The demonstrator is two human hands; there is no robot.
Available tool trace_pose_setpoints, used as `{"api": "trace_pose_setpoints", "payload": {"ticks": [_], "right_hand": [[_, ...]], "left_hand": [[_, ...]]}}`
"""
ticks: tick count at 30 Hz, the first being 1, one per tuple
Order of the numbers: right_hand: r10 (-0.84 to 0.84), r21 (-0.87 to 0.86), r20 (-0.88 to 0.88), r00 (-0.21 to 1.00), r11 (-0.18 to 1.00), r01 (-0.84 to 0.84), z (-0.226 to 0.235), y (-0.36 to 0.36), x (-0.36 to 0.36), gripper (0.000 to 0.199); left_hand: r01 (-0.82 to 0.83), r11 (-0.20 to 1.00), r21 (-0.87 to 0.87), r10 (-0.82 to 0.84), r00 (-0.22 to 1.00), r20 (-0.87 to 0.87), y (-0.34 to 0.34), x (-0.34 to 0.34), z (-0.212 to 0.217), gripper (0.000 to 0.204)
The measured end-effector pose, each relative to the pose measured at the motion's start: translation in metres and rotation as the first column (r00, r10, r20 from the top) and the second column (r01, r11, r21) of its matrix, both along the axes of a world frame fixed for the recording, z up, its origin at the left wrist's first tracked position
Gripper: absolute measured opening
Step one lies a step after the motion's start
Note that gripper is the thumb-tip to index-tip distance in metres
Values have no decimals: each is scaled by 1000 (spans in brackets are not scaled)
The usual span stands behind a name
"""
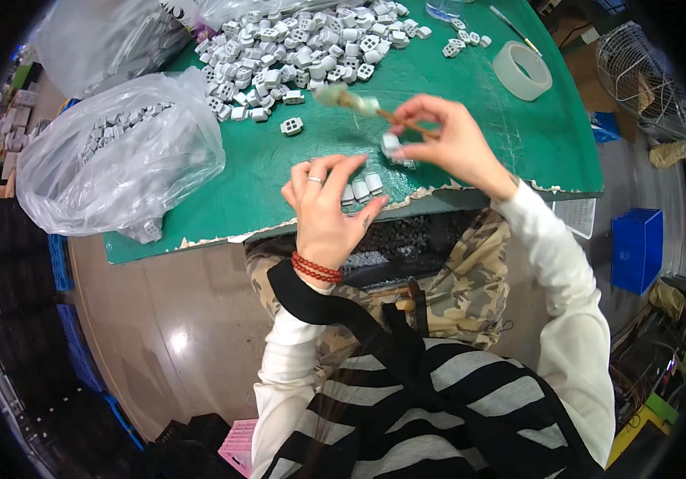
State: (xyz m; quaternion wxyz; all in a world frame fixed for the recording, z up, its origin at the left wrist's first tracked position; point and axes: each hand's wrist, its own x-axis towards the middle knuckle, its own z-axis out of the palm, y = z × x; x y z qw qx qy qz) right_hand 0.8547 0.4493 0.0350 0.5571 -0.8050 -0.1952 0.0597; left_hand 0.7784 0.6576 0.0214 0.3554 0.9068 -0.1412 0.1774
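Note:
My right hand [446, 144] grips a thin wooden-handled brush [416, 128]; its pale, wet-looking head is blurred and points left. A small light grey plastic connector housing [391, 145] shows right by my right thumb and fingertips; whether they pinch it or it rests on the table, I cannot tell. My left hand [325, 199] is over the table's near edge, fingers curved and apart. Between its thumb and index finger stand several grey housings [360, 188] in a short row, partly hidden by the hand. One loose housing with square holes [292, 126] lies beyond my left hand.
A large heap of grey housings [303, 56] covers the far part of the green table [470, 120]. Clear plastic bags of housings [191, 148] stand at left. A tape roll [522, 70] and a pen [516, 30] lie at right. A blue bin [637, 249] is on the floor.

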Motion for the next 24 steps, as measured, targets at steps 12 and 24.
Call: {"api": "trace_pose_setpoints", "payload": {"ticks": [12,24], "right_hand": [[-147,190,-137,979,967,172,-1,-8,-40,30],[64,-185,-42,997,980,-70,13,-74,-28,13]], "left_hand": [[43,992,-121,-55,994,-90,0,4,-3,54],[45,980,-192,-70,990,-125,-23,15,-13,59]]}}
